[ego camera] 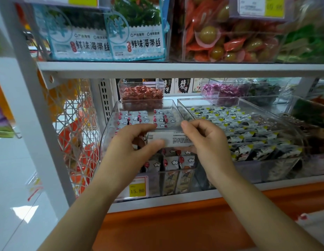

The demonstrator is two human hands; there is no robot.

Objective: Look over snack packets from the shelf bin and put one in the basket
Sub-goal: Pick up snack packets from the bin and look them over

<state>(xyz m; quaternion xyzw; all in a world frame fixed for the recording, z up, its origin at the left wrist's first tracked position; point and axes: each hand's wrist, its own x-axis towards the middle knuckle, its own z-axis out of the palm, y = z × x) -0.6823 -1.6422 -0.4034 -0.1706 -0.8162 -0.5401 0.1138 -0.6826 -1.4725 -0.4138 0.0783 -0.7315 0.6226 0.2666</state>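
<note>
A snack packet (173, 139) is pinched at both ends by the left hand (132, 142) and right hand (208, 142) above the bin (107, 131); best held flat for reading.

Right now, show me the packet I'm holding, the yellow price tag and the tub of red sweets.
packet (173, 138), head view, on its white printed back.
yellow price tag (137, 190), head view, on the printed number.
tub of red sweets (141, 83), head view, on the clear wall above the sweets.
</note>
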